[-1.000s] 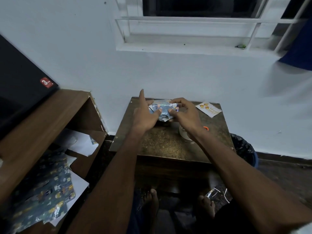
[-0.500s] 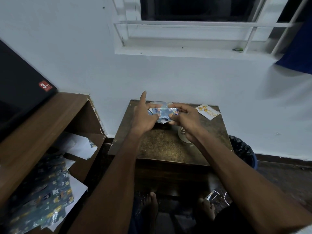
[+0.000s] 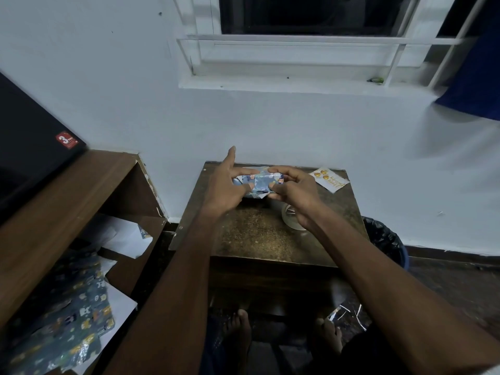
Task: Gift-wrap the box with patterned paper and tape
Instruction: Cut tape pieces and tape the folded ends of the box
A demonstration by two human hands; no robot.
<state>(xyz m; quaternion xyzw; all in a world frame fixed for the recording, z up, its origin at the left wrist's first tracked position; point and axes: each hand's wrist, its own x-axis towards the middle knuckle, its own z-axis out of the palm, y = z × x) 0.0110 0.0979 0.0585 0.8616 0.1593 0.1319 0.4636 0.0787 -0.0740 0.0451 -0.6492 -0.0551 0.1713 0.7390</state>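
a person seated at a small dark wooden table [image 3: 251, 234] holds a small box wrapped in blue patterned paper [image 3: 261, 181] in both hands above the table's far half, close to the white wall [image 3: 270, 123]. the left hand [image 3: 226, 189] grasps the box's left end between thumb and middle fingers, with its index finger pointing straight up and away from the parcel. the right hand [image 3: 293, 189] pinches the right end, fingers curled over the top edge and thumb underneath. loose paper corners poke out below the parcel between the two hands.

a roll of clear tape [image 3: 290, 215] lies on the table just under the right wrist, partly hidden by it. a white gift tag with gold lettering [image 3: 328, 180] lies at the table's far right corner, near the right hand but apart from it.

to the left stands a brown wooden shelf unit [image 3: 67, 198] with a black device bearing a red sticker [image 3: 29, 147] on top. a sheet of dark patterned wrapping paper [image 3: 73, 320] and white paper scraps [image 3: 124, 236] lie on its lower shelves. a bin lined with a black bag [image 3: 384, 239] sits on the floor right of the table. the person's bare feet [image 3: 240, 336] show below, under the table's near edge.
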